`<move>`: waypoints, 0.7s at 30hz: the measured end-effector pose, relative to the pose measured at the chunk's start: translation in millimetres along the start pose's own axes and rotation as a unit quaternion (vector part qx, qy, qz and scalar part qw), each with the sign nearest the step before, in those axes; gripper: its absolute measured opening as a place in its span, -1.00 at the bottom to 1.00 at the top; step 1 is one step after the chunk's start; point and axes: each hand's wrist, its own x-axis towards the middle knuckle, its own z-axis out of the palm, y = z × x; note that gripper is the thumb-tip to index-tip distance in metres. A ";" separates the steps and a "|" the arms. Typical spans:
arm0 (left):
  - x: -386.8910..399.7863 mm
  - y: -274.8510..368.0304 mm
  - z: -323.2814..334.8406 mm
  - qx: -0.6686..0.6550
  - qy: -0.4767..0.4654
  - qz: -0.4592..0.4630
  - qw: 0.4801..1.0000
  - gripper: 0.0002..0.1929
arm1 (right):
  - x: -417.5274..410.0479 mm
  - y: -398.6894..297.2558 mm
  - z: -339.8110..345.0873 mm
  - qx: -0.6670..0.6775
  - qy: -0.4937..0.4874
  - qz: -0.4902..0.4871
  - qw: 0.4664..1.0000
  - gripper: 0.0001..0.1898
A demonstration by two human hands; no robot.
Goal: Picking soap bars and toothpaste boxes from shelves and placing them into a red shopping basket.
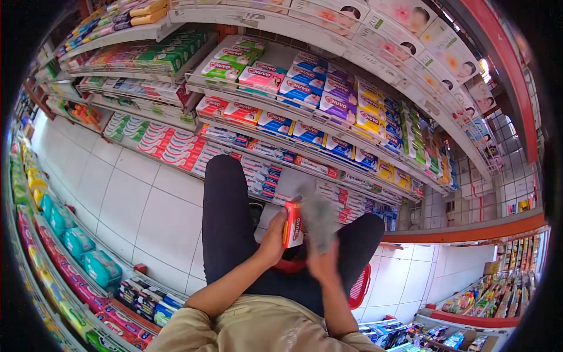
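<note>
In the head view my left hand (273,237) grips a red and white Nuvo soap box (294,224) between my knees. My right hand (323,259) is just right of it and holds a greyish cloth or duster (320,215), blurred by motion; its exact kind is not clear. The cloth is close beside the box, and whether they touch cannot be told. Beyond my hands, Ciptadent toothpaste boxes (259,176) lie in stacks on the bottom shelf.
Shelves of Nuvo soap boxes (299,92) rise in front, with Shinzui boxes (352,13) above. A red plastic basket (360,286) stands by my right leg. Left, teal packs (101,266) line another shelf across the tiled floor (162,211). An orange-red shelf edge (462,231) lies to the right.
</note>
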 end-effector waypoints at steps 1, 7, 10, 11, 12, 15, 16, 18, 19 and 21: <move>-1.1 4.8 9.3 -0.067 -0.047 0.016 0.996 -0.50 | -9.7 0.6 17.7 0.026 -0.068 -0.051 0.996 -0.50; -6.9 22.3 6.8 -0.173 -0.057 0.011 0.983 -0.49 | -22.9 1.2 37.0 -0.060 -0.132 -0.152 0.978 -0.43; -11.5 4.5 5.9 -0.062 0.034 0.053 0.996 -0.57 | 8.6 3.6 21.7 0.046 -0.147 -0.018 0.988 -0.48; -15.7 12.5 15.2 -0.058 0.046 0.032 0.997 -0.58 | 9.0 2.6 22.2 0.024 -0.134 -0.059 0.989 -0.48; -8.7 3.3 7.7 -0.085 0.051 0.084 0.991 -0.54 | 10.4 -2.4 25.0 0.000 -0.117 -0.103 0.988 -0.48; -7.6 40.7 10.4 -0.198 -0.066 0.049 0.977 -0.56 | -9.0 -13.8 32.2 -0.069 -0.139 -0.213 0.965 -0.43; -6.0 41.4 6.2 -0.134 -0.028 0.085 0.987 -0.58 | -17.1 -14.7 34.5 -0.049 -0.149 -0.202 0.967 -0.41; -5.6 36.2 2.9 -0.116 0.004 0.075 0.990 -0.66 | -18.8 -14.0 28.4 -0.009 -0.142 -0.170 0.975 -0.42; -5.0 30.3 9.8 -0.092 0.021 0.081 0.992 -0.67 | -15.1 -8.7 32.4 0.037 -0.094 -0.101 0.990 -0.46; -5.6 23.1 14.4 -0.023 0.011 0.090 0.996 -0.68 | -7.5 -11.0 19.4 0.132 -0.081 0.089 0.984 -0.61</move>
